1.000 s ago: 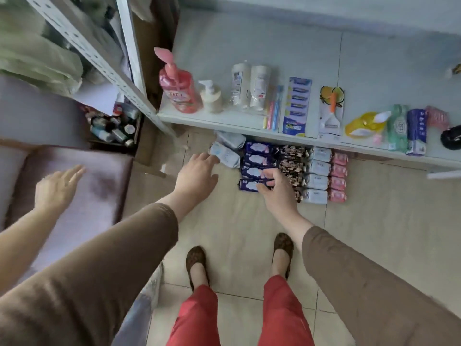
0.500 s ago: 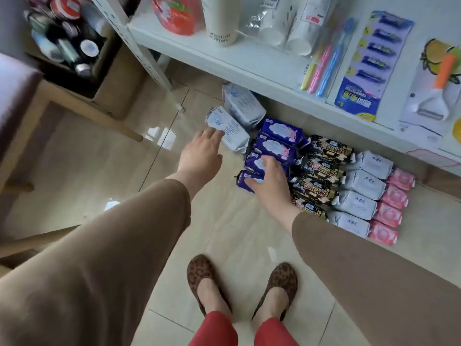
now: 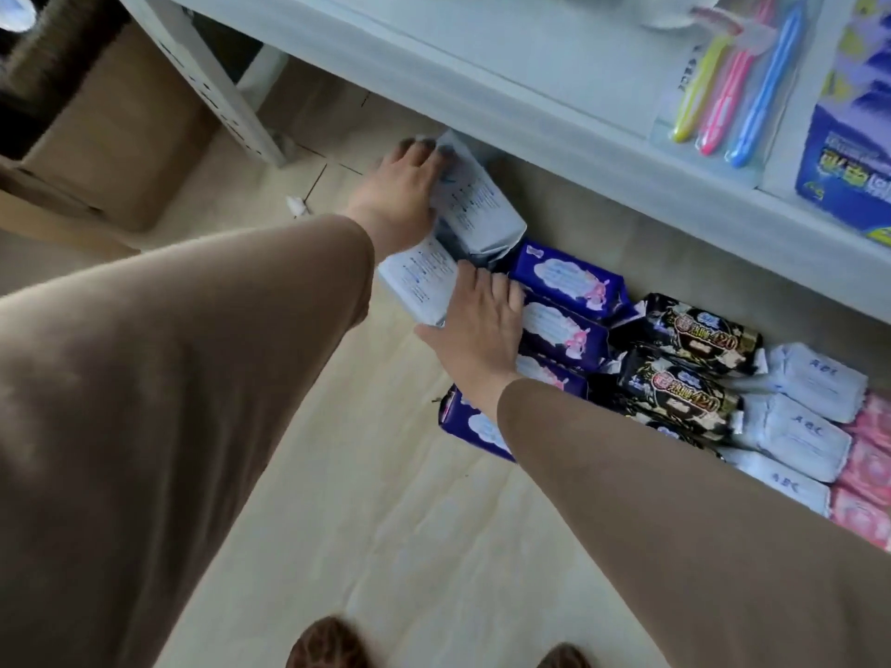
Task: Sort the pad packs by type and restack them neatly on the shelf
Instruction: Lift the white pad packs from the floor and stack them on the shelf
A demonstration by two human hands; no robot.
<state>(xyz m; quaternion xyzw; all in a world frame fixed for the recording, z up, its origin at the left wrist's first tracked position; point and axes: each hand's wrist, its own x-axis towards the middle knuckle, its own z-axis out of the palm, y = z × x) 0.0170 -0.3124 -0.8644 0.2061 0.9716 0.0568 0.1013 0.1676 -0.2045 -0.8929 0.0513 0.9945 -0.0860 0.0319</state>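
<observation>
My right hand (image 3: 482,330) lies flat, fingers straight, pressing the near white pack (image 3: 419,282) and the purple packs (image 3: 561,330) on the floor. Farther in, my left hand (image 3: 402,195) grips the second white pack (image 3: 475,209), fingers curled over its far end, under the shelf (image 3: 554,118).

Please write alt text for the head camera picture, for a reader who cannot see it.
A person's left hand grips a pale blue pad pack under a white shelf, while the right hand rests on purple packs. Black packs, white packs and pink packs lie in rows beside them.
</observation>
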